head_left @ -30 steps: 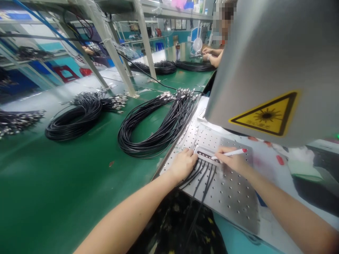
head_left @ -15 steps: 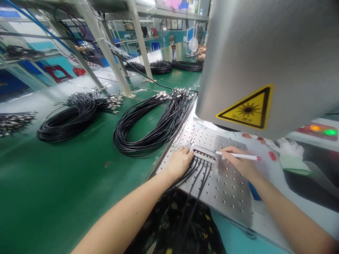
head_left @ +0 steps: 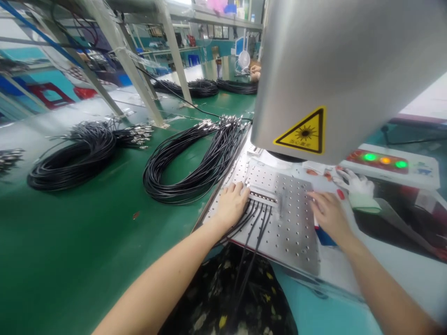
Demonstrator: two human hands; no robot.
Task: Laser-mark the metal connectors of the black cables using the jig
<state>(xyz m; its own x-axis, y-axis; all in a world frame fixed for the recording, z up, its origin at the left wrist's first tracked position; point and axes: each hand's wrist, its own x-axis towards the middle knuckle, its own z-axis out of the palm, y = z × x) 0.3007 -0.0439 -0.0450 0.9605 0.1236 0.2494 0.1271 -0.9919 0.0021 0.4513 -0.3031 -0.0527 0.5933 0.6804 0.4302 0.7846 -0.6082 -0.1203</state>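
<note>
My left hand [head_left: 232, 204] is at the left end of a slotted metal fixture [head_left: 263, 197], fingers bent against it; the exact contact is hidden. Small metal cable ends sit in a row in its slot. Several black cables [head_left: 257, 218] run from the fixture toward me and hang over the plate's near edge. The fixture lies on a perforated metal plate [head_left: 296, 232]. Over the plate's right edge is my right hand [head_left: 328, 211], slightly blurred, its fingers stretched out and no pen visible in them.
A silver machine head [head_left: 314, 70] with a laser warning label overhangs the plate. Coiled black cables [head_left: 167, 186] lie on the green table [head_left: 104, 242], with another coil [head_left: 77, 158] further left. A white glove [head_left: 359, 188] and a panel of lit buttons [head_left: 384, 160] are at right.
My right hand has moved right, away from the fixture, and the white pen it held no longer shows. My left hand stays at the fixture. The view has turned slightly right.
</note>
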